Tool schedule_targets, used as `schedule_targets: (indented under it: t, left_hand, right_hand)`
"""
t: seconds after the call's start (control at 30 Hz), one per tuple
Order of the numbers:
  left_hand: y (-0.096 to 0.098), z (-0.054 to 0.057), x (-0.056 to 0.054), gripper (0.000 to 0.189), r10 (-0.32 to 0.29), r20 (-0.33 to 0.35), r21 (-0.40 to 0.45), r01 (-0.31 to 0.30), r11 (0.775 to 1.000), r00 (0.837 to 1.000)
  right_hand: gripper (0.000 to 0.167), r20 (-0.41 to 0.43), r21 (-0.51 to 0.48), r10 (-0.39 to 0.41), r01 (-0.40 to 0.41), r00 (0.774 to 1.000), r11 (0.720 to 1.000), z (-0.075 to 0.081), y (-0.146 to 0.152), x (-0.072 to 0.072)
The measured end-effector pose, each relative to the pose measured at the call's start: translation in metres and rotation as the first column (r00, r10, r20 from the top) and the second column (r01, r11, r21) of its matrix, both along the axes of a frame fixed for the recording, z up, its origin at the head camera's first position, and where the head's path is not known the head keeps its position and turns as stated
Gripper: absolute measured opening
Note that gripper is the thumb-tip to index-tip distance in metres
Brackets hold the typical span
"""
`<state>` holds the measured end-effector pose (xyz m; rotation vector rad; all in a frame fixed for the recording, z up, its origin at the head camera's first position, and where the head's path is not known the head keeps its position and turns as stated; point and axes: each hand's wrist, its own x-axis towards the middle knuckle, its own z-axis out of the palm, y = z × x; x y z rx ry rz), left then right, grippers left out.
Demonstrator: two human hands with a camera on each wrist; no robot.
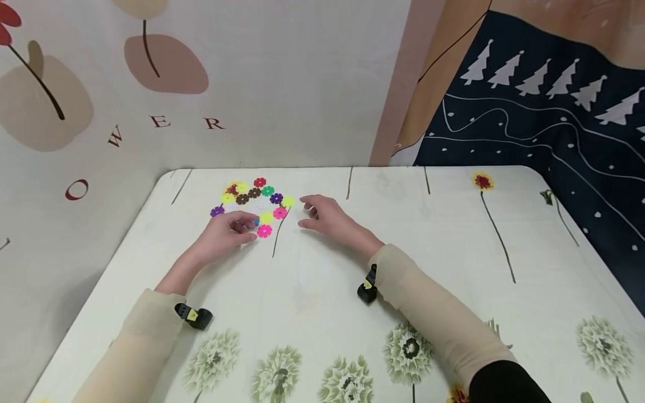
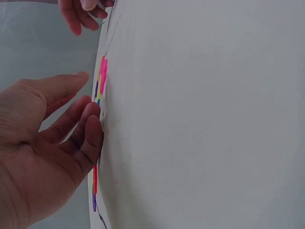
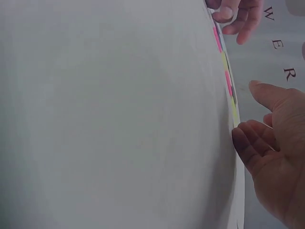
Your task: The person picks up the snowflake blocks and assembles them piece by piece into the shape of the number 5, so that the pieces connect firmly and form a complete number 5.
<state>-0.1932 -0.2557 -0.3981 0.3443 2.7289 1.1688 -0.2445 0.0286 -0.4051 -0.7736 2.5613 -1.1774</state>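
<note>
A: What stands at the far left?
B: A pale backdrop (image 1: 131, 162) with printed letters, rising behind a white, flower-printed worktop (image 1: 322, 285).

A: And next?
B: The left hand (image 1: 221, 233), with a beige sleeve (image 1: 138, 347) and a black wrist device (image 1: 194, 317) toward seven o'clock of it. The thumb stands apart from the loosely bent fingers; nothing is grasped. The fingertips lie at a blue piece (image 1: 256, 222); contact cannot be told.

A: Where are the flower-shaped pieces?
B: Grouped on the worktop, between ten and eleven o'clock of its centre. Taking the group as a dial, a purple piece (image 1: 217, 211) marks nine o'clock, two brown pieces (image 1: 242, 198) lie inside toward eleven, a red piece (image 1: 259, 182) sits near twelve, a pink piece (image 1: 264, 230) at five, and a yellow piece (image 1: 288, 201) at three. The left hand is between seven and eight.

A: What lies further right?
B: The right hand (image 1: 332, 218), at three o'clock of the group and just beside the yellow piece. It is released, thumb and fingers parted.

A: And last?
B: At two o'clock, a dark blue cloth (image 1: 534, 126) with white trees.
</note>
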Motion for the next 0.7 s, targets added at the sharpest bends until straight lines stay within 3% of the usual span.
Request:
schedule_targets:
  t: [0.23,0.7]
  left_hand:
    - [0.002,-0.003,-0.006,0.039,-0.014,0.002,-0.075,0.014,0.997,1.0]
    - [0.004,-0.007,-0.013,0.036,-0.017,-0.012,-0.089,0.016,0.996,1.0]
  right_hand:
    - [0.052,0.029,0.011,0.025,-0.026,0.999,1.0,0.0,-0.026,-0.009]
    - [0.037,-0.001,0.018,0.028,-0.028,1.0,0.999,-0.005,-0.039,-0.025]
